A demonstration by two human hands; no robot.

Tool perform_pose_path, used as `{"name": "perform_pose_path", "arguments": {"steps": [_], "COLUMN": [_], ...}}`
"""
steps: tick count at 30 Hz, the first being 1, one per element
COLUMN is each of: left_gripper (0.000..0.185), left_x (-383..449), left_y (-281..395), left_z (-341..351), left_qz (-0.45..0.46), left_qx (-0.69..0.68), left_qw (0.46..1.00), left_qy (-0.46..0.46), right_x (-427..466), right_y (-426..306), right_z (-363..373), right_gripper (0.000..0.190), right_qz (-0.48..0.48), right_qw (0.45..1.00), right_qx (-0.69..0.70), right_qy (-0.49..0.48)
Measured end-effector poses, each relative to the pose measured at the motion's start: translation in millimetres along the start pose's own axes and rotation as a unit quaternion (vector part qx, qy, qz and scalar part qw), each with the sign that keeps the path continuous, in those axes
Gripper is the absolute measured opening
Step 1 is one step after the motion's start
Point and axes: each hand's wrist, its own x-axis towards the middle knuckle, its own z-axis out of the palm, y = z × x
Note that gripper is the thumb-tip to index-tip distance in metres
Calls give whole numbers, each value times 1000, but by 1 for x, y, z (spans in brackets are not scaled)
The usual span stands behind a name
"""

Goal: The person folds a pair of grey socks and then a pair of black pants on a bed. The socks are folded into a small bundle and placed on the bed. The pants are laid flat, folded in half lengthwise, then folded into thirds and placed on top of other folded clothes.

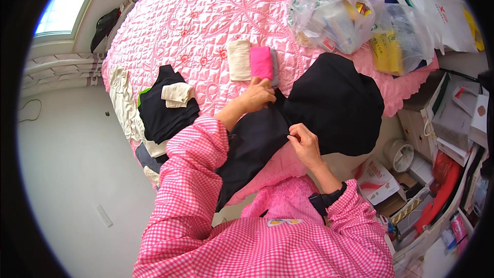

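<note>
A black cloth garment (335, 104) lies across the front edge of the bed, one part spread to the right and another hanging towards me. My left hand (258, 94) grips its upper edge near the middle. Lower and to the right, my right hand (305, 143) pinches the garment's near edge between thumb and fingers. Just beyond my left hand are a folded cream cloth (239, 60), a folded bright pink cloth (261, 63) and a grey one (274, 67), side by side. A pink quilted bedspread (208, 15) lies under them.
To the left, folded black clothes (166, 117) bear a small cream cloth (177, 94), beside a crumpled cream garment (122, 104). Filled plastic bags (332, 19) stand at the back right. Boxes (378, 181) and a roll of tape (399, 155) crowd the right side. A power strip (102, 214) lies on the floor.
</note>
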Motion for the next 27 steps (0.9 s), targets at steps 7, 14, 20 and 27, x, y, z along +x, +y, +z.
{"name": "perform_pose_path", "arguments": {"steps": [7, 14, 20, 27], "left_gripper": [7, 17, 19, 28], "left_x": [-44, 7, 37, 50], "left_y": [2, -17, -27, -20], "left_z": [-58, -18, 60, 77], "left_qz": [29, -63, -84, -75], "left_qx": [-82, -80, -23, 94], "left_qw": [996, 994, 996, 988], "left_qy": [29, 26, 23, -97], "right_x": [-20, 14, 18, 25], "right_y": [-11, 68, 104, 99], "right_z": [-20, 0, 13, 21], "right_gripper": [21, 24, 19, 19], "right_qz": [194, 261, 131, 162], "right_qw": [953, 958, 981, 963], "right_qx": [204, 111, -136, -191], "right_qy": [-113, -43, -44, -97]}}
